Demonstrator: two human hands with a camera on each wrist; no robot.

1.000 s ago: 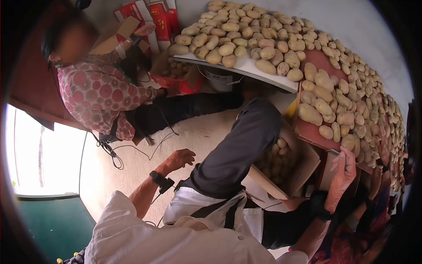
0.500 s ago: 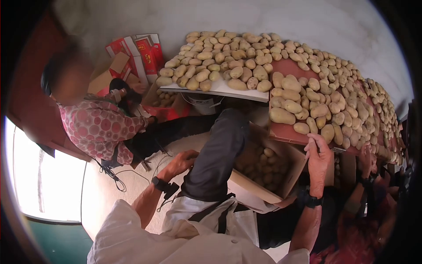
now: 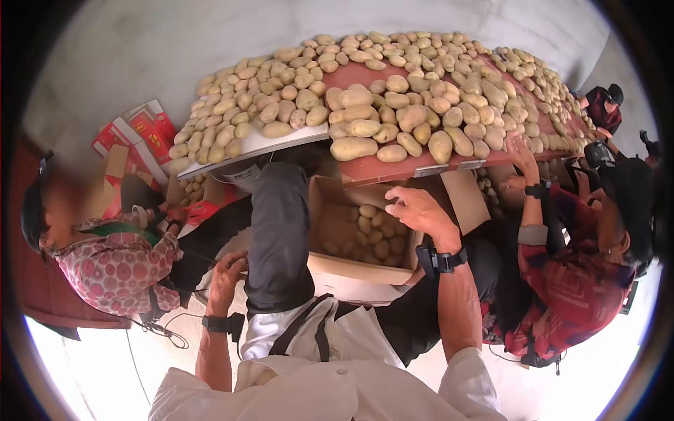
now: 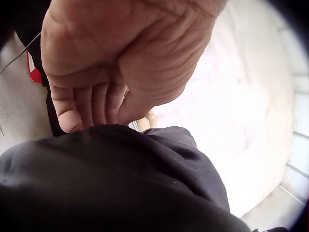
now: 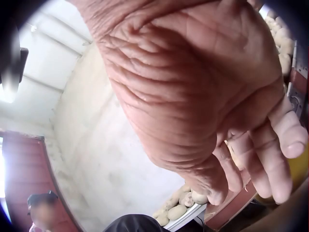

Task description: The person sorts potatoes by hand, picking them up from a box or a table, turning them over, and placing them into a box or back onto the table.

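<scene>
My right hand (image 3: 425, 214) hovers over the right side of an open cardboard box (image 3: 358, 270), fingers loosely bent and holding nothing. Inside that box lies a small pile of potatoes (image 3: 375, 231). Beside my left knee is my left hand (image 3: 228, 281), fingers relaxed and empty. In the left wrist view its fingertips are right at the dark trouser leg (image 4: 106, 179). Many potatoes (image 3: 414, 119) cover the red tabletop (image 3: 372, 168) in front of me. The right wrist view shows my palm and separated fingers (image 5: 253, 164) near the table edge.
A white board (image 3: 281, 144) bearing more potatoes adjoins the red top on the left. One person (image 3: 119, 266) sits at left by a red box (image 3: 203, 210); another (image 3: 576, 281) sits at right, reaching toward the table edge. Cables (image 3: 165, 333) lie on the floor.
The head view has swung right, bringing the right-hand person into view. My right hand has drawn back from the table edge to above the box. The left hand has come in beside the knee.
</scene>
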